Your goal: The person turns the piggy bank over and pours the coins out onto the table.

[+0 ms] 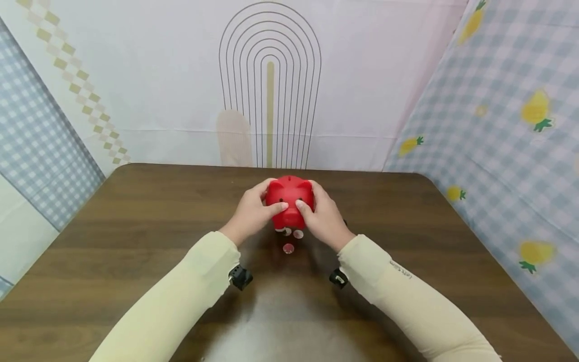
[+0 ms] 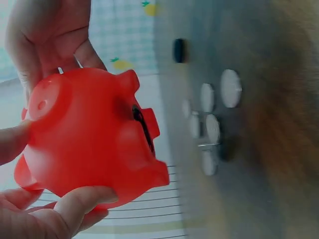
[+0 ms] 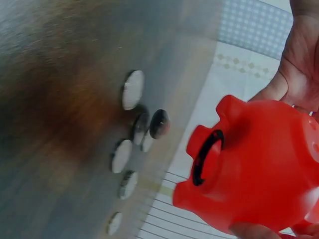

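Note:
A red piggy bank point(image 1: 289, 193) is held up off the table, its snout toward me. My left hand point(image 1: 253, 211) grips its left side and my right hand point(image 1: 327, 216) grips its right side, with both thumbs over its face. On the underside, a round black-rimmed hole point(image 3: 202, 162) shows in the right wrist view. Several silvery coins point(image 1: 288, 248) lie below and in front of the bank. The left wrist view shows more coins point(image 2: 231, 88) scattered on the table. One darker coin point(image 3: 159, 124) is near the hole; whether it touches the table I cannot tell.
The dark brown wooden table point(image 1: 158, 251) reaches back to a white patterned cloth point(image 1: 172, 75). A checked cloth with yellow fruit point(image 1: 497, 125) hangs along the right side. Beyond the coins is a small black round object point(image 2: 179, 51), partly hidden behind my right wrist in the head view.

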Tool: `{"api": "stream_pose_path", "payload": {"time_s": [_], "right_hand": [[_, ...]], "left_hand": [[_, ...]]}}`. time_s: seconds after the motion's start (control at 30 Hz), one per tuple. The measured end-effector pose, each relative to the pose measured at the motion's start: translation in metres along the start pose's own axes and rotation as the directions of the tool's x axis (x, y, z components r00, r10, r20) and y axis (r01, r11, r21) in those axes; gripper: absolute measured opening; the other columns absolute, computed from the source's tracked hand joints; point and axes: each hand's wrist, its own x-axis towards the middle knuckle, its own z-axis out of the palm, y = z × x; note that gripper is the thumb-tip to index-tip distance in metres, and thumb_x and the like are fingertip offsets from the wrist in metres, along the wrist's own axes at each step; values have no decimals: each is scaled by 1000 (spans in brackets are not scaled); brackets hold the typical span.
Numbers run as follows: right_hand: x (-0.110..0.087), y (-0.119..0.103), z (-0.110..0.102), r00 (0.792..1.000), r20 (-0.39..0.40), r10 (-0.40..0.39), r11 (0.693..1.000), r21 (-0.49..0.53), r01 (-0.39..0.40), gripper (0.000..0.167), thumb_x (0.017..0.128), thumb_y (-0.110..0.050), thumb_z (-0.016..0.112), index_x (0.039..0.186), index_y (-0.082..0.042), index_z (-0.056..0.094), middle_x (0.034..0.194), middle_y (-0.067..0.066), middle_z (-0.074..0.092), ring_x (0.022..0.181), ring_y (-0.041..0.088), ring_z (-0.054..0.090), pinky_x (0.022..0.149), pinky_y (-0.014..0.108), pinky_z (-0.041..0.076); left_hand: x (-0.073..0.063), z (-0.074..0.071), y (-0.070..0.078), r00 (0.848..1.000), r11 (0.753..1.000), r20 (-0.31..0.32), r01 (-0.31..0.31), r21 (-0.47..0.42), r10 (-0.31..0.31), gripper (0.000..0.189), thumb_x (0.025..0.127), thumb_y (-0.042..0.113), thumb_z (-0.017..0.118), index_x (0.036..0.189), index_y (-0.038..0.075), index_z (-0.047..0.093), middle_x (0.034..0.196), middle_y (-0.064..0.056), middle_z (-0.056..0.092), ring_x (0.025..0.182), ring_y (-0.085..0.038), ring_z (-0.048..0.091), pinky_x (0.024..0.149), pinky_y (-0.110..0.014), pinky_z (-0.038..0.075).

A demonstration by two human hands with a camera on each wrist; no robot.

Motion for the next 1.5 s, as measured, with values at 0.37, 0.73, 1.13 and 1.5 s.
{"api": "stream_pose_path", "payload": {"time_s": [0.37, 0.73, 1.13, 1.5], "right_hand": [[-14, 3, 4, 999, 4, -44, 997, -66, 44, 55, 92, -14, 63, 140, -4, 39, 132, 11, 51, 113, 26, 55, 91, 43, 53], [-19, -9, -3, 885, -213, -414, 910, -107, 400, 60, 85, -3, 67, 138, 4, 40, 146, 17, 39, 128, 32, 44, 95, 48, 50], [-12, 6, 6, 1000, -8, 21, 1000, -19, -21, 56, 93, -13, 61, 143, -5, 36, 132, 11, 51, 113, 28, 55, 91, 44, 53], [-20, -1, 3, 984, -69, -162, 985, -64, 157, 56, 91, -9, 63, 140, -1, 38, 136, 13, 48, 117, 27, 52, 93, 45, 51]], "left_hand": [[-13, 1, -5, 999, 999, 40, -33, -3, 33, 57, 86, 11, 72, 137, 10, 49, 136, -10, 54, 122, -29, 51, 92, -40, 53], [-23, 0, 19, 933, 937, -84, -345, 56, 349, 61, 82, 4, 75, 137, 2, 49, 153, -12, 35, 132, -32, 43, 92, -45, 51], [-7, 6, -7, 999, 999, 13, -32, 31, 32, 60, 86, 9, 72, 140, 8, 47, 135, -11, 54, 121, -30, 52, 92, -41, 52], [-19, 2, 3, 991, 989, -2, -133, 59, 133, 59, 85, 8, 73, 139, 6, 48, 142, -12, 48, 127, -30, 48, 95, -41, 51]]}}
